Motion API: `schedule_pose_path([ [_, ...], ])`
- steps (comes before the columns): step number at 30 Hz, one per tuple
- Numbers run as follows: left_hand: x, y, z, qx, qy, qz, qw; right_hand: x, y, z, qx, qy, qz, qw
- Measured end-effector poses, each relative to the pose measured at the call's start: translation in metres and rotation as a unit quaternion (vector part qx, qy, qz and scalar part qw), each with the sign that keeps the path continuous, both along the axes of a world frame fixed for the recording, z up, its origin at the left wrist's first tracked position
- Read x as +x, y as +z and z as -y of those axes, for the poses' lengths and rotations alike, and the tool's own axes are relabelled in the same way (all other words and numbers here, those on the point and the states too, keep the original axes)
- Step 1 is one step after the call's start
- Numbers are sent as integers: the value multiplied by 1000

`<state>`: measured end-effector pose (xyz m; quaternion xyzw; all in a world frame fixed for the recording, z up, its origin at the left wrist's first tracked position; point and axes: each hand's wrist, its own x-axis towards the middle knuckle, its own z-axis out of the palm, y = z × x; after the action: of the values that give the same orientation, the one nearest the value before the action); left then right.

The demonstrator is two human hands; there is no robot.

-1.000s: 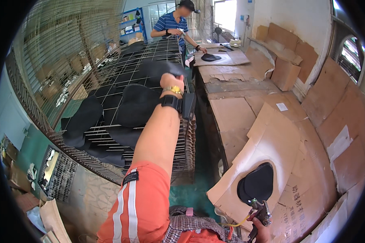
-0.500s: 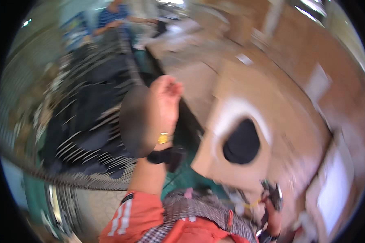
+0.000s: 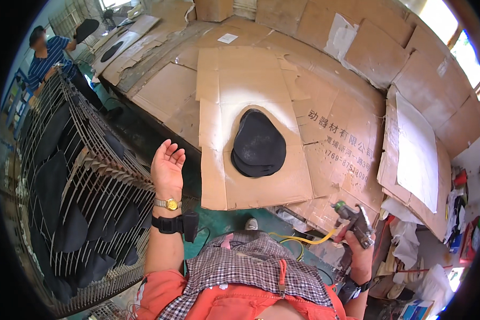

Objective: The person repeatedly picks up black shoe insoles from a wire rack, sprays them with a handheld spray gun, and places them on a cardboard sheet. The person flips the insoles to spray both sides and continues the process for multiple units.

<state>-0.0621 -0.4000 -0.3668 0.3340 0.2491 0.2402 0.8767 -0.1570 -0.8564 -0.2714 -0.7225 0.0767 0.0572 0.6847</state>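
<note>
In the head view, the left hand was raised empty, fingers loosely curled, left of a cardboard sheet. The right hand gripped a spray gun with a yellow hose. Black pieces lay stacked on the sheet, near a wire rack.

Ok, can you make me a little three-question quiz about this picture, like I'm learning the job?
1. Which of the person's hands holds the spray gun?
2. True or false: the left hand is gripping the yellow hose.
3. Fill in the blank: the stacked black pieces lie on ____.

Key:
1. The right hand.
2. False; the left hand is open and holds nothing.
3. Cardboard.
</note>
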Motion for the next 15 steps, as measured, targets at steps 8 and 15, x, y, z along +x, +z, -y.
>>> schedule_pose_path([
  [8,3,-21,11,10,-19,-31,999,-5,3,-13,47,57,-22,997],
  [15,11,-43,23,8,-58,-53,997,-3,8,-11,22,15,-20,999],
])
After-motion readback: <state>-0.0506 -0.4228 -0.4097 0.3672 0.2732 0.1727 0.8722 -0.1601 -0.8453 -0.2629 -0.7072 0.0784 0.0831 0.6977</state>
